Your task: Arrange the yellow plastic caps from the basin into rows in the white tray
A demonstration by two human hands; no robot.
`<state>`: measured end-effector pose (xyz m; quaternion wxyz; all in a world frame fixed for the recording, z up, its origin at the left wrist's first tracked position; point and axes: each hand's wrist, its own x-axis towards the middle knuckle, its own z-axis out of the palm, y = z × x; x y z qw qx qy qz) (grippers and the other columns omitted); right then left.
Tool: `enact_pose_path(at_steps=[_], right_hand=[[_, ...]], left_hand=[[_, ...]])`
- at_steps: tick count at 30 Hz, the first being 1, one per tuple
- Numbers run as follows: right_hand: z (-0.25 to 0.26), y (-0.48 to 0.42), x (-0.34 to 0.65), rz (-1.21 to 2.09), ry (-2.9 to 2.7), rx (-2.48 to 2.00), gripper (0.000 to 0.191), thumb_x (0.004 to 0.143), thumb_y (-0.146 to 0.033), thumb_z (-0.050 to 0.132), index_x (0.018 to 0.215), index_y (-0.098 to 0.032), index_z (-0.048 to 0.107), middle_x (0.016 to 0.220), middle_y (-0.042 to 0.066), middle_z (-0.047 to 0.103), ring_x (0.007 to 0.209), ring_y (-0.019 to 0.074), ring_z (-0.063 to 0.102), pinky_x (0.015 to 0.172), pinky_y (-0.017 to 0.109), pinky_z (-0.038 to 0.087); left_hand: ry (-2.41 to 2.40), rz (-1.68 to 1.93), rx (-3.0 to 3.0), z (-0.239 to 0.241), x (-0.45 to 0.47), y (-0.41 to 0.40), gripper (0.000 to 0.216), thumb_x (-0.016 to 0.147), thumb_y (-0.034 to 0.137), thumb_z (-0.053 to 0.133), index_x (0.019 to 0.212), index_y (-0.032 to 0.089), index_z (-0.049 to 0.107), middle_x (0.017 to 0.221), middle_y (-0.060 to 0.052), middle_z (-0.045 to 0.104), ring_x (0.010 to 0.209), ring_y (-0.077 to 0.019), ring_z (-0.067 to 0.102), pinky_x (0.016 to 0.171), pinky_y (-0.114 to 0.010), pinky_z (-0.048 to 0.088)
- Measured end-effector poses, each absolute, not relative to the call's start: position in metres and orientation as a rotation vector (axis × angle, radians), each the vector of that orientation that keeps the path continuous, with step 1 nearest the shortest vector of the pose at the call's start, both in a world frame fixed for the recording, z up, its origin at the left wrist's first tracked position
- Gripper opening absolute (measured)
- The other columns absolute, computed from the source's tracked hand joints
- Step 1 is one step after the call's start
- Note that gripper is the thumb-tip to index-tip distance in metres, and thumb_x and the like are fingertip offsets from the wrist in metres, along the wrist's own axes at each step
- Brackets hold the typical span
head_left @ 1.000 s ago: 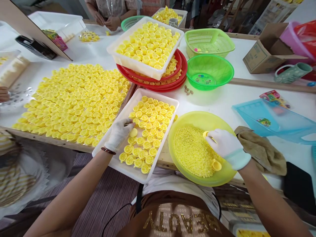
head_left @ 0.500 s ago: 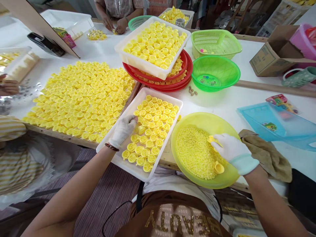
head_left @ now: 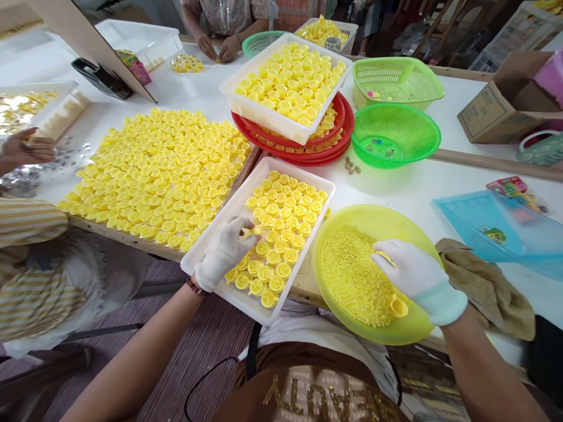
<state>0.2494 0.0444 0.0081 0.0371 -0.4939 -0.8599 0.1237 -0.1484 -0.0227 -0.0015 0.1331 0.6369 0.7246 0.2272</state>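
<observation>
My left hand (head_left: 224, 249), in a white glove, is pinched on a yellow plastic cap (head_left: 251, 232) over the near white tray (head_left: 220, 214), which holds rows of yellow caps. My right hand (head_left: 416, 274), also gloved, rests in the yellow bowl (head_left: 347, 217) of small yellow pellets, fingers closed on a small yellow scoop (head_left: 383, 256). A second yellow scoop (head_left: 398, 306) lies in the pellets beside my wrist.
A large spread of yellow caps (head_left: 153, 170) covers a board at left. Another full white tray (head_left: 290, 88) sits on red plates. Green basket (head_left: 396, 79), green bowl (head_left: 396, 132), blue tray (head_left: 497, 225), brown cloth (head_left: 488, 287), cardboard box (head_left: 501, 108). Other people's hands work at left (head_left: 26, 149) and far end (head_left: 217, 47).
My left hand lifted a cap from among the tray's caps and now pinches it. My right hand stays in the bowl with the scoop. The view shifted slightly left.
</observation>
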Motion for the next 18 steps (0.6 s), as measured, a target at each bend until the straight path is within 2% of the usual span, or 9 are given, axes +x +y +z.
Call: enact_pose_path(at_steps=[3,5,8,10,14,16,18], right_hand=[[0.022,0.038,0.215,0.643,-2.455,-1.341,0.029,0.099,-0.035,0.048,0.106,-0.019,0.072,0.108,0.011,0.074,0.102,0.0274,0.069,0.093,0.042,0.052],[0.029,0.032,0.183,0.939,-2.341,-1.246,0.031,0.099,-0.038,0.05,0.114,-0.02,0.071,0.111,0.009,0.075,0.102,0.0248,0.07,0.095,0.04,0.053],[0.03,0.022,0.139,1.503,-2.23,-1.119,0.045,0.098,-0.047,0.054,0.133,-0.02,0.063,0.102,0.006,0.076,0.086,0.0215,0.072,0.086,0.038,0.057],[0.026,0.017,0.12,1.724,-2.187,-1.009,0.047,0.097,-0.046,0.056,0.135,-0.02,0.062,0.104,0.006,0.076,0.089,0.0216,0.072,0.086,0.038,0.058],[0.022,0.014,0.11,1.827,-2.098,-0.931,0.036,0.097,-0.038,0.056,0.125,-0.022,0.07,0.118,0.006,0.074,0.115,0.0239,0.067,0.1,0.039,0.053],[0.024,0.014,0.109,1.851,-2.063,-0.997,0.035,0.095,-0.04,0.058,0.122,-0.021,0.071,0.117,0.006,0.074,0.112,0.024,0.068,0.097,0.039,0.055],[0.027,0.016,0.106,1.857,-2.036,-1.078,0.036,0.093,-0.042,0.062,0.12,-0.021,0.071,0.112,0.006,0.075,0.099,0.0223,0.071,0.09,0.038,0.058]], left_hand=[[2.063,0.791,2.193,0.011,-0.135,-0.04,0.016,0.09,0.023,0.065,0.104,0.019,0.059,0.114,-0.009,0.068,0.1,-0.022,0.067,0.088,-0.037,0.055],[1.959,0.857,2.454,0.015,-0.118,-0.054,0.018,0.091,0.017,0.064,0.107,0.02,0.057,0.119,-0.011,0.068,0.106,-0.0234,0.067,0.09,-0.038,0.057],[1.762,0.87,2.744,0.009,-0.088,-0.073,0.017,0.092,0.012,0.061,0.106,0.02,0.057,0.113,-0.011,0.071,0.095,-0.0232,0.069,0.081,-0.037,0.06],[1.697,0.899,2.771,0.003,-0.073,-0.085,0.015,0.093,0.01,0.058,0.105,0.019,0.058,0.11,-0.011,0.072,0.089,-0.0221,0.069,0.076,-0.036,0.06],[1.594,1.095,2.565,0.001,-0.075,-0.093,0.015,0.096,0.017,0.059,0.111,0.017,0.057,0.114,-0.014,0.07,0.099,-0.0211,0.071,0.08,-0.031,0.062],[1.572,1.197,2.392,0.005,-0.096,-0.085,0.021,0.097,0.021,0.06,0.117,0.017,0.057,0.118,-0.014,0.068,0.107,-0.0206,0.069,0.086,-0.031,0.061],[1.706,1.194,2.189,0.007,-0.126,-0.069,0.016,0.098,0.019,0.056,0.114,0.019,0.06,0.116,-0.01,0.068,0.107,-0.0186,0.069,0.09,-0.031,0.059]])
